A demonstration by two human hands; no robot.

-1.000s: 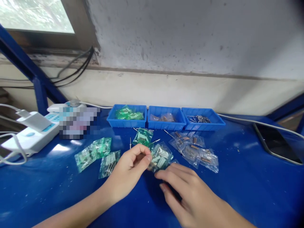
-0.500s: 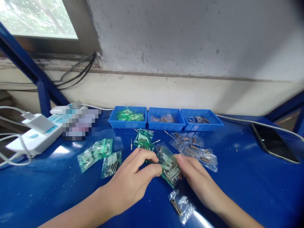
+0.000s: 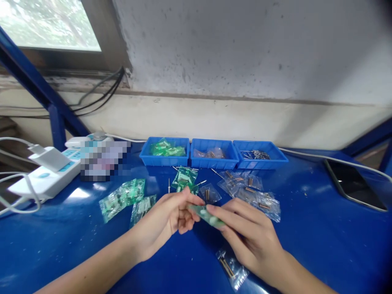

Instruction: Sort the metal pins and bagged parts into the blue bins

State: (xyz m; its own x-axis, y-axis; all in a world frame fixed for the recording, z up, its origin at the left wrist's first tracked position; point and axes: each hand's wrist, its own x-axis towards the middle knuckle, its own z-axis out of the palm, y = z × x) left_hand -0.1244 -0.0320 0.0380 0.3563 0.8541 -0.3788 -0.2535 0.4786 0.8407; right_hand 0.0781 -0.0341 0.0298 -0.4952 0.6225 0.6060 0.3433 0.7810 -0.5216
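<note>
Between my two hands is a small green plastic packet (image 3: 210, 216), tilted so that it shows nearly edge-on. My right hand (image 3: 252, 230) pinches its right end between thumb and fingers. The fingers of my left hand (image 3: 170, 222) are curled at its left end and grip it there. Just behind lies a clear bag with copper-coloured pins (image 3: 209, 193). A similar clear bag (image 3: 232, 269) rests in front of my right hand, partly covered by it. Beside my left forearm is a green packet with metal pins (image 3: 143, 208).
Along the wall stand a blue bin of green packets (image 3: 165, 161), a bin of clear bags (image 3: 214, 164) and a bin of loose rivets (image 3: 261, 164). More clear bags (image 3: 265, 204) lie right. A power strip (image 3: 45, 179) sits left, a phone (image 3: 352, 183) far right.
The green packet has been turned from lying face-up to nearly edge-on and lifted. My left fingers have closed in on its end. The clear bag behind it is now uncovered.
</note>
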